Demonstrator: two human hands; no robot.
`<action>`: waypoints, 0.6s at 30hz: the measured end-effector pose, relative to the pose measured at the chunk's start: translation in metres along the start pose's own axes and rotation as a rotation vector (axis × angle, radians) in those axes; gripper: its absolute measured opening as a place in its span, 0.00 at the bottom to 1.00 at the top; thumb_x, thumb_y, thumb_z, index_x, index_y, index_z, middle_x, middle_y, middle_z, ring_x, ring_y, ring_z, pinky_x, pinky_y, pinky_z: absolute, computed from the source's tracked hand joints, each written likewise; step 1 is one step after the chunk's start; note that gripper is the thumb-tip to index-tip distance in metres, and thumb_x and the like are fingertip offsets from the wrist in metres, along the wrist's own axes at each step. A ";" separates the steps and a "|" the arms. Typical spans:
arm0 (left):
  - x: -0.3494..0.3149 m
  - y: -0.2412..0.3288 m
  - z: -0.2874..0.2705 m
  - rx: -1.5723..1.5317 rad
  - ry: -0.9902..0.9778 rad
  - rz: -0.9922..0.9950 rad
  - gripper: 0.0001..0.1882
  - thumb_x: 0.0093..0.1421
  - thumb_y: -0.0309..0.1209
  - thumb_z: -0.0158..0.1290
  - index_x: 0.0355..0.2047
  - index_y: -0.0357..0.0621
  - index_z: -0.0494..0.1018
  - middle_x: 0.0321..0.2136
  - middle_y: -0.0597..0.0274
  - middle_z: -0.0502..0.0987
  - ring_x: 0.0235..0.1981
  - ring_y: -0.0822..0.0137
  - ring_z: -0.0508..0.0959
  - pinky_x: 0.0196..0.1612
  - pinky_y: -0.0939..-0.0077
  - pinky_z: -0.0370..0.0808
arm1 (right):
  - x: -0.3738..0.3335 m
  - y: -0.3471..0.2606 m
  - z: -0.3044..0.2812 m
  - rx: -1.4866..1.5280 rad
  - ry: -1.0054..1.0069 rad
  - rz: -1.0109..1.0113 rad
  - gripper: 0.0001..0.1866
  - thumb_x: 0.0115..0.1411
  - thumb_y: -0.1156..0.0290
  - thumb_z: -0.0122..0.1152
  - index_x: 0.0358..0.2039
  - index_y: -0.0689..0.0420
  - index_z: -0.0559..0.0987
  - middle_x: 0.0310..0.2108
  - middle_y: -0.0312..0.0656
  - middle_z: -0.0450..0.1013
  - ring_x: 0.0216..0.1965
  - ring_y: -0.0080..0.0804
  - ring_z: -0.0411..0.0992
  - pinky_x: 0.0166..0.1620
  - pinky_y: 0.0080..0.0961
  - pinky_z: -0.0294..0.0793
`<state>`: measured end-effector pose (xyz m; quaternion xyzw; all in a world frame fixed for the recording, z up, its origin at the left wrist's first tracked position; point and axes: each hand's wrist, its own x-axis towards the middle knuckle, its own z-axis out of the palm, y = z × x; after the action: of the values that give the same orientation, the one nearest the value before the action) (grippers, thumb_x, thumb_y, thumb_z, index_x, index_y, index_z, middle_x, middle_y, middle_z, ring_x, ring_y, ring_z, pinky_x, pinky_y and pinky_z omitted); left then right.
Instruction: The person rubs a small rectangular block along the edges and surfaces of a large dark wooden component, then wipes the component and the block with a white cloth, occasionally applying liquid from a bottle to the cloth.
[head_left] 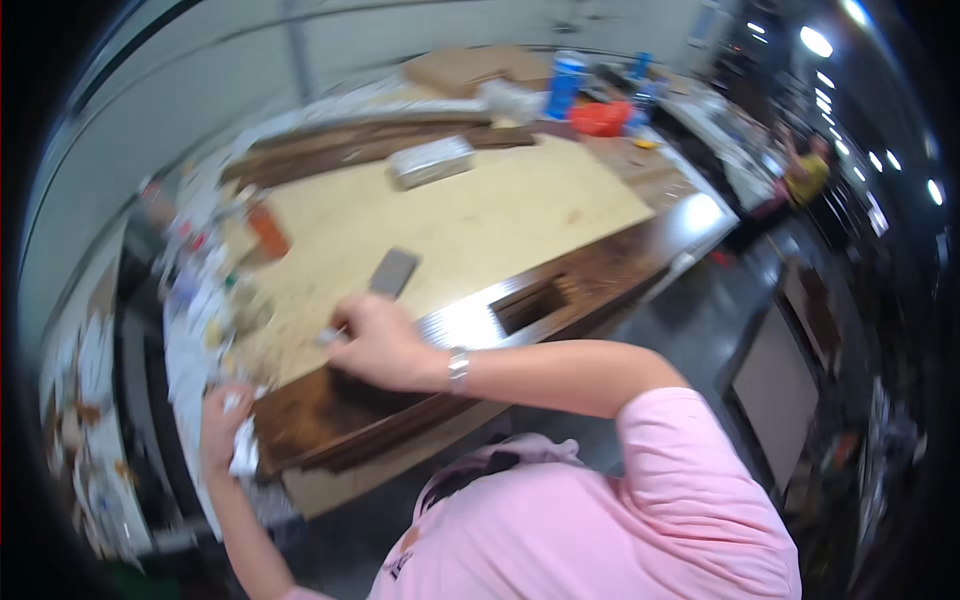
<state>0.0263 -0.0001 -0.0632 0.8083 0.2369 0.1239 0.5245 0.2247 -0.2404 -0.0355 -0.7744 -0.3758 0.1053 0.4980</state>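
Observation:
A long, dark brown, glossy wooden board (320, 418) lies along the near edge of the table, with a rectangular cut-out toward its middle. My right hand (385, 345) is closed over the board's left part. A small whitish bit shows at its fingertips, too blurred to name. Beside the board's left end, my left hand (222, 425) is closed, with something white partly showing at its fingers. Just beyond my right hand rests a grey-brown rectangular block (394, 271) on the pale tabletop (500, 210).
An orange bottle (265, 228) is at the left. Toward the back are a wrapped whitish block (431, 162), dark wooden strips (330, 150), a blue canister (565, 84) and a red plastic bag (600, 119). Another person (806, 172) in yellow is far right.

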 end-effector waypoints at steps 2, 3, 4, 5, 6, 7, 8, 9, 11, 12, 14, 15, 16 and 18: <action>0.002 -0.022 -0.015 -0.032 -0.041 0.050 0.07 0.58 0.30 0.57 0.32 0.39 0.76 0.31 0.67 0.76 0.33 0.76 0.72 0.38 0.80 0.68 | -0.002 -0.010 0.001 0.024 -0.020 0.021 0.15 0.52 0.62 0.65 0.28 0.63 0.80 0.29 0.54 0.77 0.35 0.49 0.77 0.40 0.40 0.75; 0.007 -0.031 -0.018 -0.090 -0.058 0.071 0.08 0.58 0.31 0.57 0.32 0.38 0.76 0.31 0.66 0.76 0.34 0.76 0.72 0.39 0.79 0.67 | -0.003 -0.010 -0.001 0.033 -0.032 0.024 0.14 0.52 0.63 0.64 0.28 0.63 0.80 0.29 0.54 0.76 0.35 0.49 0.77 0.40 0.40 0.75; 0.014 -0.044 -0.027 -0.109 -0.110 0.074 0.10 0.59 0.33 0.56 0.33 0.39 0.75 0.31 0.66 0.76 0.33 0.75 0.72 0.39 0.79 0.68 | -0.004 -0.009 0.001 0.069 0.003 0.018 0.13 0.51 0.64 0.64 0.26 0.63 0.79 0.27 0.55 0.76 0.33 0.50 0.77 0.39 0.41 0.75; 0.020 -0.053 -0.030 -0.129 -0.159 0.073 0.11 0.59 0.35 0.56 0.35 0.39 0.74 0.31 0.66 0.76 0.33 0.74 0.72 0.38 0.79 0.69 | -0.005 -0.007 -0.002 0.104 0.034 0.011 0.12 0.51 0.65 0.64 0.25 0.63 0.79 0.26 0.55 0.76 0.31 0.51 0.77 0.38 0.41 0.76; 0.023 -0.056 -0.028 -0.121 -0.186 0.095 0.11 0.59 0.35 0.56 0.35 0.39 0.74 0.31 0.66 0.76 0.33 0.74 0.72 0.38 0.79 0.69 | -0.006 -0.004 -0.010 0.185 0.048 0.011 0.12 0.50 0.67 0.66 0.26 0.64 0.79 0.24 0.55 0.75 0.30 0.51 0.77 0.38 0.40 0.75; 0.024 -0.059 -0.027 -0.129 -0.143 0.093 0.12 0.59 0.36 0.56 0.34 0.39 0.74 0.30 0.66 0.75 0.31 0.75 0.72 0.37 0.80 0.68 | -0.007 -0.002 -0.019 0.184 0.079 0.011 0.12 0.50 0.67 0.66 0.26 0.64 0.79 0.24 0.55 0.75 0.30 0.51 0.77 0.38 0.40 0.75; 0.024 -0.061 -0.030 -0.141 -0.101 0.087 0.13 0.58 0.37 0.56 0.34 0.39 0.74 0.28 0.66 0.75 0.30 0.75 0.71 0.36 0.80 0.68 | -0.013 -0.005 -0.032 0.195 0.046 -0.003 0.13 0.51 0.66 0.65 0.26 0.65 0.78 0.26 0.54 0.75 0.30 0.49 0.75 0.37 0.39 0.74; 0.036 -0.069 -0.022 -0.176 -0.143 0.083 0.13 0.58 0.37 0.56 0.34 0.39 0.74 0.28 0.66 0.75 0.29 0.75 0.71 0.36 0.80 0.68 | -0.018 0.005 -0.051 0.193 0.039 0.003 0.14 0.53 0.66 0.64 0.27 0.66 0.77 0.29 0.53 0.74 0.30 0.47 0.74 0.36 0.38 0.73; 0.020 -0.048 -0.023 -0.253 -0.150 0.046 0.11 0.58 0.36 0.56 0.31 0.39 0.74 0.27 0.66 0.75 0.28 0.75 0.71 0.34 0.79 0.68 | -0.026 0.018 -0.069 0.220 0.115 -0.049 0.13 0.53 0.67 0.64 0.29 0.65 0.76 0.28 0.50 0.73 0.30 0.44 0.73 0.35 0.35 0.72; 0.008 -0.034 -0.025 -0.237 -0.134 0.026 0.11 0.58 0.34 0.57 0.33 0.38 0.75 0.27 0.65 0.75 0.29 0.74 0.72 0.34 0.79 0.68 | -0.031 0.019 -0.087 0.212 0.151 -0.059 0.13 0.53 0.67 0.65 0.30 0.65 0.76 0.28 0.49 0.73 0.30 0.41 0.74 0.35 0.34 0.73; 0.007 -0.011 -0.016 -0.135 -0.131 -0.021 0.11 0.58 0.32 0.57 0.36 0.35 0.76 0.28 0.63 0.76 0.29 0.73 0.73 0.33 0.78 0.69 | -0.045 0.033 -0.128 0.163 0.271 -0.055 0.12 0.53 0.68 0.65 0.31 0.64 0.77 0.28 0.47 0.73 0.31 0.36 0.74 0.35 0.30 0.73; 0.011 -0.002 -0.010 -0.080 -0.146 -0.041 0.11 0.58 0.31 0.57 0.37 0.34 0.76 0.28 0.61 0.77 0.29 0.72 0.73 0.33 0.78 0.70 | -0.052 0.044 -0.148 0.135 0.340 -0.049 0.12 0.54 0.68 0.65 0.32 0.64 0.78 0.29 0.46 0.73 0.31 0.33 0.75 0.35 0.29 0.73; 0.011 0.009 -0.010 -0.026 -0.146 -0.062 0.12 0.59 0.29 0.58 0.38 0.33 0.77 0.29 0.60 0.77 0.30 0.71 0.74 0.32 0.78 0.70 | -0.057 0.050 -0.164 0.134 0.345 0.011 0.11 0.54 0.68 0.65 0.33 0.63 0.79 0.29 0.45 0.74 0.32 0.32 0.75 0.36 0.27 0.74; 0.020 0.028 -0.013 0.085 -0.143 -0.119 0.12 0.59 0.27 0.58 0.41 0.30 0.78 0.30 0.58 0.78 0.30 0.70 0.75 0.31 0.77 0.71 | -0.062 0.071 -0.177 0.141 0.428 0.072 0.11 0.56 0.67 0.66 0.32 0.63 0.79 0.28 0.44 0.74 0.30 0.29 0.74 0.36 0.24 0.74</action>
<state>0.0444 0.0108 -0.0334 0.8210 0.2517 0.0244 0.5119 0.3104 -0.4217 -0.0237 -0.7554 -0.2253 -0.0175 0.6151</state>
